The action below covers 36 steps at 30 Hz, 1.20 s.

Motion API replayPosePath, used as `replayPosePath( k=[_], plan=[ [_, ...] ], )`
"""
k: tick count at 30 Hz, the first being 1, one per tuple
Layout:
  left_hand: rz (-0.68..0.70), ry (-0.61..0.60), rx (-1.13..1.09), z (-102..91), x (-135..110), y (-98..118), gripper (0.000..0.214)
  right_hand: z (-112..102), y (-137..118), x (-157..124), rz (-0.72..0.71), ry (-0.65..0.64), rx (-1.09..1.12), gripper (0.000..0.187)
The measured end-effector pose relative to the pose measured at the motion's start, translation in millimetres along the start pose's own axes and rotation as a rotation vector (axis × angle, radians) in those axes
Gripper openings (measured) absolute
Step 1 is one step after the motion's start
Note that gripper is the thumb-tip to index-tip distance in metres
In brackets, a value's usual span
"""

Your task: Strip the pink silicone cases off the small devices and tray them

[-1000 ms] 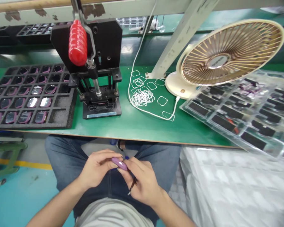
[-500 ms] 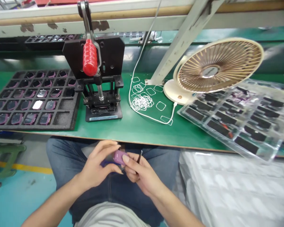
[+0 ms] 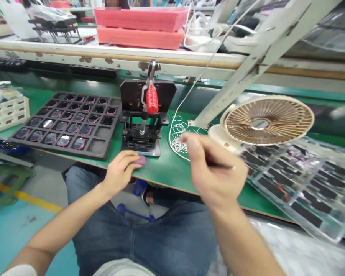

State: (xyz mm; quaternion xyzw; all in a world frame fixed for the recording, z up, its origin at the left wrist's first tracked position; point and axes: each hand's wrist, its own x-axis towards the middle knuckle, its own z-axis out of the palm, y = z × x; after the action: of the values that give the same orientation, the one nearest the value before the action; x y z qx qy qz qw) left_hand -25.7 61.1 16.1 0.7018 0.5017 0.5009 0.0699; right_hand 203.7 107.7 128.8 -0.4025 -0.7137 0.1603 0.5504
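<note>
Our 2 hands are well apart: our left hand (image 3: 120, 171) rests its fingertips on a small rounded purple casing (image 3: 140, 160) at the green bench's edge (image 3: 172, 177), while our right hand (image 3: 215, 168), raised and blurred, pinches a thin dark tool (image 3: 220, 165).

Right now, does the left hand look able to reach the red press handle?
Probably yes: the left hand sits just in front of the press base, and nothing stands between it and the red handle, though it has a purple part at its fingertips.

A desk fan (image 3: 268, 120) stands behind a clear plastic tray (image 3: 301, 220).
</note>
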Motion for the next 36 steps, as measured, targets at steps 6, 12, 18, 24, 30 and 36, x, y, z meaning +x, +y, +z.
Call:
replayPosePath(
  k=[6,12,18,24,30,36],
  plan=[
    [0.03,0.043,0.031,17.5,25,-26,0.011,39,-7,82,-0.625,-0.243,-0.278,0.038],
    [0.073,0.035,0.042,20.2,19,-31,0.014,49,-30,125,-0.67,0.034,-0.13,0.031],
    [0.075,0.135,0.047,-6.2,16,-22,0.016,40,-24,90,-0.563,0.179,-0.21,0.027],
    [0.027,0.187,0.097,-31.3,3,-14,0.02,79,66,-9,-0.22,-0.605,-0.535,0.033],
    [0.076,0.172,0.169,-27.5,19,-24,0.022,105,77,22,-0.16,-0.695,-0.546,0.033],
    [0.15,0.132,0.22,-7.2,45,-34,0.019,79,75,4,-0.176,-0.61,-0.515,0.04]
  ],
)
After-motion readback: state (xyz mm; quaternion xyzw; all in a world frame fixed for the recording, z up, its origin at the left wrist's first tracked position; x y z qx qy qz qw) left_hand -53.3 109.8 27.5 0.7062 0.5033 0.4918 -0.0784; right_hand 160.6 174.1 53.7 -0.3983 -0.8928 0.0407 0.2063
